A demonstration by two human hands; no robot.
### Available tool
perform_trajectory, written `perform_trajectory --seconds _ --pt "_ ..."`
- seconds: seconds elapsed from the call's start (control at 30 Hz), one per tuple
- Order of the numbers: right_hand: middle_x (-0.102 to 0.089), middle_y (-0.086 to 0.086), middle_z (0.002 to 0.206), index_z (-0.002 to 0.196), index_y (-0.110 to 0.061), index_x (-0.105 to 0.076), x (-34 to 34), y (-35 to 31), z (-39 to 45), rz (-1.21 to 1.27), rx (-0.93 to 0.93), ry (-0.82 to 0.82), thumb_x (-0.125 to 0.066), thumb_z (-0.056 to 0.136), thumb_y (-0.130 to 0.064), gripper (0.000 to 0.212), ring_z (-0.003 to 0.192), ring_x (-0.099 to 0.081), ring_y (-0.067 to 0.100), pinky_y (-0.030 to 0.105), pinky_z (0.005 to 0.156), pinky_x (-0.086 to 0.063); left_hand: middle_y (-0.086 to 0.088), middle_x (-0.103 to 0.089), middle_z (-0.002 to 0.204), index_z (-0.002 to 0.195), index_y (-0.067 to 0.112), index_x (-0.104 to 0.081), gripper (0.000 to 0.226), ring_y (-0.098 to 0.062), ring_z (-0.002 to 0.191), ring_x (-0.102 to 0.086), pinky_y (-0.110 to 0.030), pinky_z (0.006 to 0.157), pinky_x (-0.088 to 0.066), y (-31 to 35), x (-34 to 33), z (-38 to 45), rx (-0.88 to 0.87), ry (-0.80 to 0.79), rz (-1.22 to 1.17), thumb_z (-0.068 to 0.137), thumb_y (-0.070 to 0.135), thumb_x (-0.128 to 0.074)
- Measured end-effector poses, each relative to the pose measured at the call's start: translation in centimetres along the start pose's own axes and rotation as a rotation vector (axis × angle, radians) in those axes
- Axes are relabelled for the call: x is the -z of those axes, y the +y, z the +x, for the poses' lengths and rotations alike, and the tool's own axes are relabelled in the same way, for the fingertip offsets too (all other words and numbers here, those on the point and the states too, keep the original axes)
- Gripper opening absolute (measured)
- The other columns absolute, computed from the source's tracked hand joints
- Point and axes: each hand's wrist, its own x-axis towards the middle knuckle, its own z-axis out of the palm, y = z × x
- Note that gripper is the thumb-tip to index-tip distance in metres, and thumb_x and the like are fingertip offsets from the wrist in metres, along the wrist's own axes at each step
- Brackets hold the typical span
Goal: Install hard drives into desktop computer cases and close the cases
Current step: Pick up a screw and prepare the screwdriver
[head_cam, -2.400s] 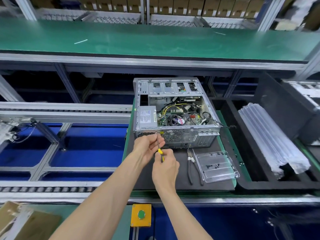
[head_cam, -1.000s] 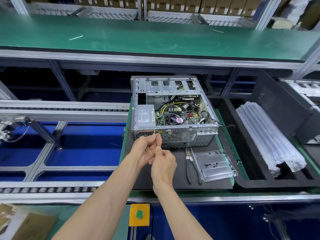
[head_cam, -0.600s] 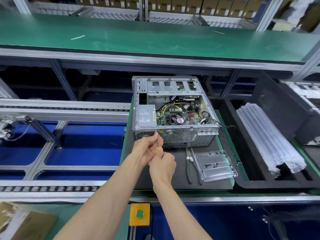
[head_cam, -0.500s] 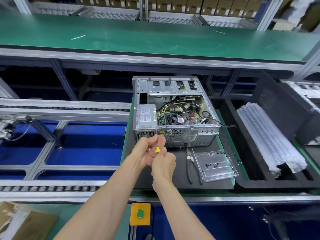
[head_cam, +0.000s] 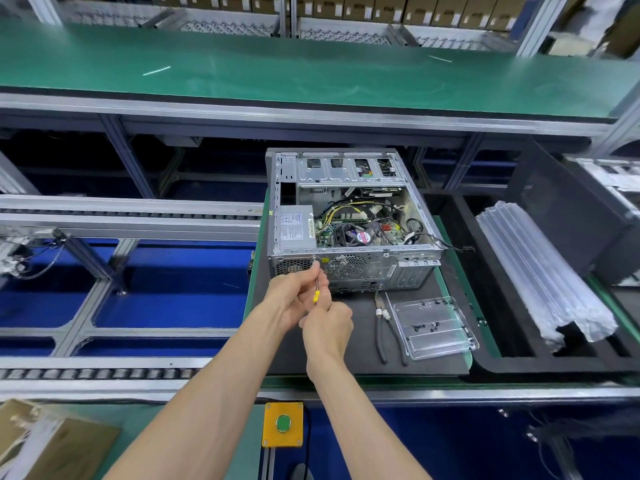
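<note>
The open computer case (head_cam: pixel 349 220) lies on the worktop (head_cam: pixel 363 355), holding cables and a fan. Both hands, left (head_cam: pixel 294 294) and right (head_cam: pixel 327 327), pinch a screwdriver (head_cam: pixel 316 289) at its rear panel. A clear tray (head_cam: pixel 433 327) holds small screws.

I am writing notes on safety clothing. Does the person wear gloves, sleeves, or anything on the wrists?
No. The left hand and right hand are bare, without gloves. Both forearms are uncovered as far as the picture shows, and no watch, ring, or wrist strap is visible.
</note>
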Motion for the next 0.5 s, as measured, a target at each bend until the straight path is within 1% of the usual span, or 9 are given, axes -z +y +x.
perform_trajectory --seconds 0.07,0.13,0.17,0.23,0.3,0.33,0.4,0.43,0.5 --pt "-0.073 0.017 0.091 0.084 -0.009 -0.066 -0.2 -0.4 -0.2 0.132 -0.069 -0.032 -0.036 0.103 -0.051 0.055 0.084 -0.068 0.033 0.05 0.08 -0.058 -0.009 -0.075 0.076 0.09 -0.002 -0.072 0.019 -0.014 0.061 -0.072 -0.028 0.065 -0.06 0.0 0.1 -0.2 0.05 -0.059 -0.022 0.097 0.014 -0.064" --pt "-0.073 0.015 0.082 0.073 -0.012 -0.065 -0.2 -0.4 -0.4 0.231 -0.108 -0.03 -0.046 0.098 -0.055 0.054 0.074 -0.067 0.032 0.049 0.074 -0.057 -0.013 -0.075 0.076 0.091 -0.006 -0.07 0.02 -0.018 0.06 -0.073 -0.029 0.057 -0.061 0.3 0.0 -0.2 0.061 -0.058 -0.043 0.099 0.008 -0.058" --pt "-0.072 0.013 0.08 0.072 -0.012 -0.065 -0.2 -0.3 -0.5 0.237 -0.105 -0.025 -0.055 0.094 -0.053 0.047 0.074 -0.067 0.032 0.049 0.073 -0.057 -0.015 -0.073 0.074 0.089 -0.008 -0.068 0.019 -0.02 0.057 -0.071 -0.029 0.052 -0.059 0.4 -0.1 -0.3 0.051 -0.044 -0.05 0.099 0.004 -0.058" --pt "-0.071 0.008 0.087 0.084 -0.014 -0.066 -0.1 -0.1 -0.4 0.199 -0.081 0.0 -0.07 0.083 -0.043 0.029 0.083 -0.068 0.029 0.044 0.077 -0.057 -0.017 -0.068 0.072 0.086 -0.01 -0.065 0.015 -0.023 0.053 -0.067 -0.03 0.049 -0.056 0.5 -0.5 -0.5 0.033 -0.032 -0.052 0.096 0.0 -0.059" --pt "-0.069 0.002 0.09 0.091 -0.015 -0.067 0.1 0.1 -0.2 0.156 -0.037 0.039 -0.076 0.079 -0.038 0.027 0.086 -0.066 0.022 0.039 0.079 -0.055 -0.018 -0.067 0.068 0.083 -0.01 -0.065 0.012 -0.023 0.051 -0.065 -0.03 0.049 -0.056 0.5 -0.7 -0.7 0.013 -0.01 -0.031 0.092 -0.002 -0.064" --pt "-0.069 0.0 0.087 0.089 -0.015 -0.069 0.2 0.2 0.0 0.138 -0.009 0.056 -0.077 0.079 -0.037 0.025 0.084 -0.065 0.02 0.038 0.078 -0.054 -0.017 -0.068 0.065 0.08 -0.01 -0.066 0.012 -0.023 0.05 -0.065 -0.03 0.048 -0.057 0.5 -0.8 -0.7 0.005 0.006 -0.018 0.09 -0.003 -0.067" --pt "-0.068 -0.001 0.074 0.077 -0.014 -0.07 0.5 0.2 0.2 0.114 0.055 0.074 -0.077 0.08 -0.035 0.022 0.076 -0.063 0.019 0.036 0.072 -0.053 -0.017 -0.069 0.062 0.076 -0.01 -0.067 0.013 -0.023 0.048 -0.067 -0.03 0.046 -0.056 0.5 -0.9 -0.8 -0.005 0.044 0.001 0.086 -0.003 -0.072" --pt "-0.066 -0.003 0.067 0.069 -0.014 -0.068 0.5 0.3 0.3 0.099 0.078 0.079 -0.076 0.081 -0.034 0.025 0.069 -0.061 0.019 0.035 0.066 -0.051 -0.018 -0.069 0.062 0.075 -0.009 -0.068 0.013 -0.022 0.048 -0.067 -0.03 0.045 -0.056 0.5 -0.9 -0.7 -0.012 0.062 0.01 0.084 -0.003 -0.075" --pt "-0.056 -0.007 0.053 0.054 -0.017 -0.058 0.6 0.3 0.3 0.058 0.096 0.088 -0.073 0.085 -0.033 0.038 0.056 -0.053 0.017 0.033 0.057 -0.044 -0.018 -0.07 0.063 0.075 -0.008 -0.069 0.014 -0.022 0.049 -0.069 -0.03 0.045 -0.056 0.5 -0.9 -0.6 -0.03 0.084 0.04 0.081 0.0 -0.079"
